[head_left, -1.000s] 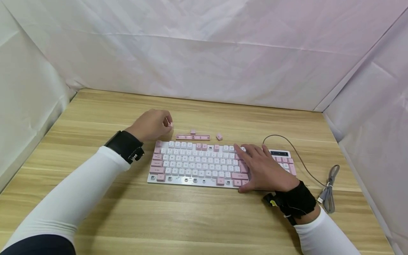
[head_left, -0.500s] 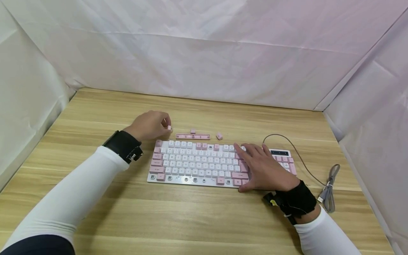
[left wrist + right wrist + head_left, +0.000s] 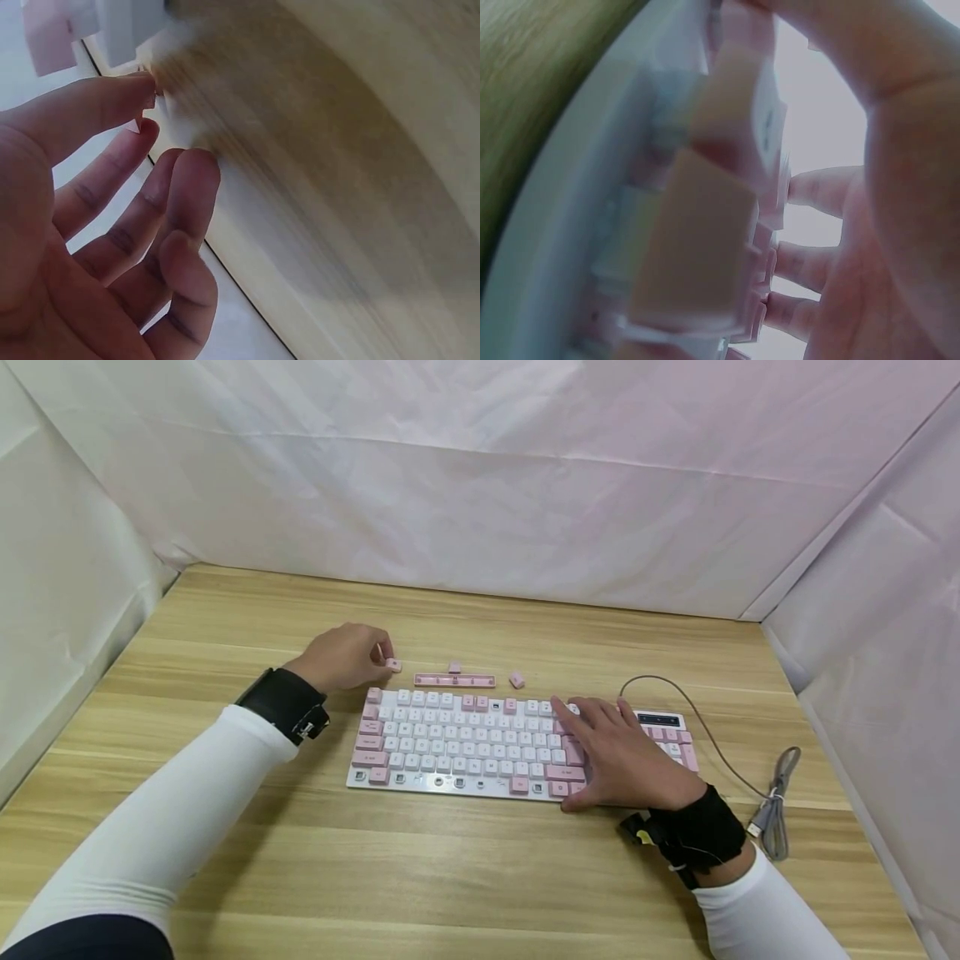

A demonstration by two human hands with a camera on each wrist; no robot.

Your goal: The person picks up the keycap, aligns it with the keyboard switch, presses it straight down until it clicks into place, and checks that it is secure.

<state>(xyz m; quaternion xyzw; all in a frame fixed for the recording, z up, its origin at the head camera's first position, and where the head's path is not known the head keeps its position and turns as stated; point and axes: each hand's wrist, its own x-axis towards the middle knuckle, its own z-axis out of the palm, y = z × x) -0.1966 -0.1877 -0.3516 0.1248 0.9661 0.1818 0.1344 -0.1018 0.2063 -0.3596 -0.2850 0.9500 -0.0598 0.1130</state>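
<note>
Item 1: L hand (image 3: pixel 341 656). Thumb + index pinching one pink keycap (image 3: pixel 393 666), at the table behind the kbd (image 3: pixel 450 735), near its L rear corner.
Item 2: R hand (image 3: pixel 618 752). Fingers spread, tips touching keys near kbd's R part, thumb by front edge; I see no clasp.
Item 3: loose stock behind kbd: long pink bar (image 3: pixel 454 682), underside up; small cap (image 3: pixel 454 667) just behind it; tilted cap (image 3: pixel 517 680) to its R.
Item 4: bare front-row sockets (image 3: pixel 459 783), plus one top-row gap (image 3: pixel 496 706).
Step (my read): single-cap handling, R steadying; p/u or set-down, can't tell.
Next (my call): if set-down, I'd part fingertips w/o nudging the bar; if p/u, I'd keep the pinch firm, lift clear, square the cap over a matching socket.
</note>
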